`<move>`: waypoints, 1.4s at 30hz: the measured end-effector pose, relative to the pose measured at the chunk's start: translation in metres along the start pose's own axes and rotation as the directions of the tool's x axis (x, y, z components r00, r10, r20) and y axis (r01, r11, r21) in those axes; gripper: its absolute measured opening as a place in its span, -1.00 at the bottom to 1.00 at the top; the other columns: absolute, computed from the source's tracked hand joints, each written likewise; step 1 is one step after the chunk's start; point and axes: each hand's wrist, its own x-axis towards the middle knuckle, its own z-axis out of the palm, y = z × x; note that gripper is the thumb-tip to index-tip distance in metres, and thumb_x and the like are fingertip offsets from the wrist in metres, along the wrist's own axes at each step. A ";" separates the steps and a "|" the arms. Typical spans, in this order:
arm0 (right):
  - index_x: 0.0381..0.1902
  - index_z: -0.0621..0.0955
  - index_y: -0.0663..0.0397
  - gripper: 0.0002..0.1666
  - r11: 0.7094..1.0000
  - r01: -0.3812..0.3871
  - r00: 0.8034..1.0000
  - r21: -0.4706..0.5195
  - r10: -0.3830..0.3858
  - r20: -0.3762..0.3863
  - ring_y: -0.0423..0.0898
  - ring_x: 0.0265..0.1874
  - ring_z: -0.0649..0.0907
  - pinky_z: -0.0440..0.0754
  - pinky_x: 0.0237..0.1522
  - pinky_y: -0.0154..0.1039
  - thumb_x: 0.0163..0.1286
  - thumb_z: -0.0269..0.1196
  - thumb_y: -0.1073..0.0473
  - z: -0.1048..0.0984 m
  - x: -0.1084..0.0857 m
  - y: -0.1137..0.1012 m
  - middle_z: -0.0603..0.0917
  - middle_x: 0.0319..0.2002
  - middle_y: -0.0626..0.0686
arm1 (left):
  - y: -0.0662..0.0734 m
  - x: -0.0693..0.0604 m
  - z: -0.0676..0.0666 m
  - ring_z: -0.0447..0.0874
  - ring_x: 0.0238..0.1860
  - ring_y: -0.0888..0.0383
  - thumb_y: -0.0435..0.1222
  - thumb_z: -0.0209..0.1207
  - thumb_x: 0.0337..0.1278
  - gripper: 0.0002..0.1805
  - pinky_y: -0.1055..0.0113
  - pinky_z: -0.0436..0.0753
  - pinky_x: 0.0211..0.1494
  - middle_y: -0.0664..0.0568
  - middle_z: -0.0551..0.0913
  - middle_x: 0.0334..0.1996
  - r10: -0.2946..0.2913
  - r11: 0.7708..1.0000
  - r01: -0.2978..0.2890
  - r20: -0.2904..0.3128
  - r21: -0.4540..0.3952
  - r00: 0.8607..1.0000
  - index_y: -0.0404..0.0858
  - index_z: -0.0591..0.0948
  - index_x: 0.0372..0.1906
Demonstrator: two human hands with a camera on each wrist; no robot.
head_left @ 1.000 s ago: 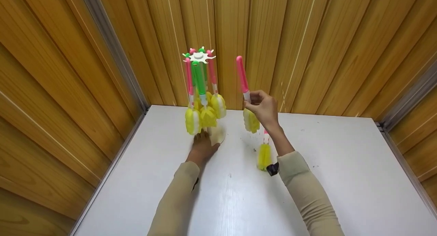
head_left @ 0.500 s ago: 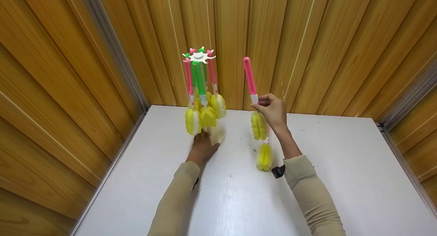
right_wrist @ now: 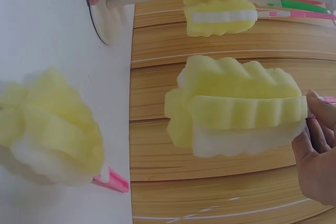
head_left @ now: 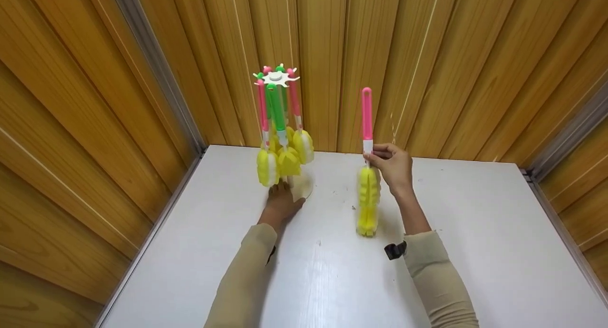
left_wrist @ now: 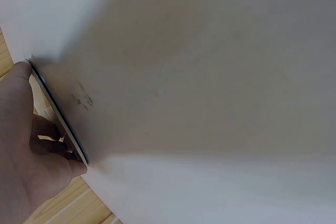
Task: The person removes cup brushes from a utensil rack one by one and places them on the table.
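In the head view a white stand (head_left: 275,77) carries several hanging sponge brushes (head_left: 289,162) with pink or green handles and yellow-and-white heads. My left hand (head_left: 281,204) holds the stand's round base (head_left: 302,188), thumb and fingers spread about its rim; the left wrist view shows the base edge (left_wrist: 60,114) between them. My right hand (head_left: 395,169) pinches a pink-handled sponge brush (head_left: 367,114) at its neck, handle up, head down. Another sponge brush (head_left: 367,222) lies on the table, partly hidden behind the held one; its pink handle (right_wrist: 113,180) shows in the right wrist view.
The white table (head_left: 228,280) ends at a wood-patterned wall (head_left: 323,119) at the back. Similar panels (head_left: 71,128) with metal edge strips stand left and right. Small dark marks (head_left: 353,208) dot the table top.
My right hand has moved right and down with the brush, which has gone from tilted to nearly upright and now overlaps the lying brush. My left hand has stayed on the base.
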 end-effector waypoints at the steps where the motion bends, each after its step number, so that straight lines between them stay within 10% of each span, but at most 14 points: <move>1: -0.06 0.70 0.36 -0.62 1.000 -0.010 1.000 0.008 0.010 -0.004 -0.21 -0.33 0.75 0.73 -0.27 -0.37 0.21 0.51 0.28 -0.001 -0.001 0.003 0.77 -0.22 0.20 | 0.000 0.000 0.000 0.00 0.57 -0.19 0.23 0.06 0.40 0.10 0.02 0.03 0.61 -0.35 -0.05 0.58 0.013 1.000 -0.013 -0.004 0.019 1.000 -0.47 -0.11 0.59; 30: 0.22 0.53 0.42 -0.42 0.934 -0.331 0.943 0.132 0.334 0.003 -0.17 -0.22 0.78 0.70 -0.10 -0.38 0.36 0.40 0.20 -0.065 -0.026 0.055 0.78 -0.29 -0.11 | 0.003 -0.005 -0.003 -0.12 0.61 -0.13 0.25 0.02 0.41 0.11 0.06 -0.01 0.62 -0.29 -0.21 0.62 -0.002 0.999 0.001 0.009 0.045 1.000 -0.44 -0.16 0.60; 42: 0.26 0.52 0.44 -0.41 0.919 -0.378 0.926 0.110 0.377 0.031 -0.18 -0.23 0.78 0.71 -0.16 -0.40 0.38 0.38 0.22 -0.069 -0.032 0.083 0.79 -0.25 -0.07 | 0.004 -0.008 -0.005 0.05 0.55 -0.21 0.20 0.00 0.46 0.01 0.00 0.10 0.59 -0.39 0.03 0.54 0.033 0.996 -0.031 -0.020 0.084 0.999 -0.53 0.01 0.56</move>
